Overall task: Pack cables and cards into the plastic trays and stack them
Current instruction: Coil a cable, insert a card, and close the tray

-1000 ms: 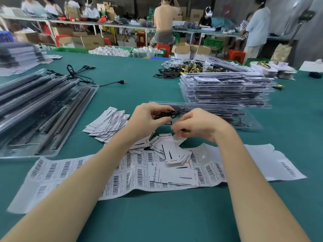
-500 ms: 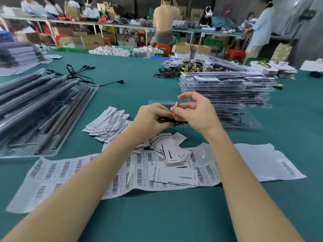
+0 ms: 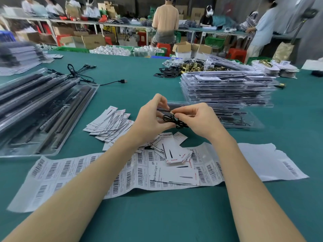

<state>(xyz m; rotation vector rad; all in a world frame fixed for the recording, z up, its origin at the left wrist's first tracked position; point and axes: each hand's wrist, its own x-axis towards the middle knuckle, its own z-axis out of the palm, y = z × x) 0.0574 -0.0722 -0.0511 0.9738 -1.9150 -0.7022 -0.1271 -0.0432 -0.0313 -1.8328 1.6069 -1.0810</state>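
Both hands were up over the green table, working 1 small black cable between them. The left hand had its fingers curled round the coiled bundle from the left, thumb and forefinger raised above it. The right hand pinched the cable from the other side, fingertips tight at the little metal plug end poking up between the 2 hands. Neither hand was free.

The open plastic tray lay just beyond the hands and off to the right, its long axis running left to right across the table, black parts already seated in it. So the right hand sat nearer; my read is a short reach forward and right would drop the coil in. Behind it, touching or nearly so, stood the stack of filled trays. The loose cards lay fanned just left of the left wrist, more under the forearms on the barcode sheet.
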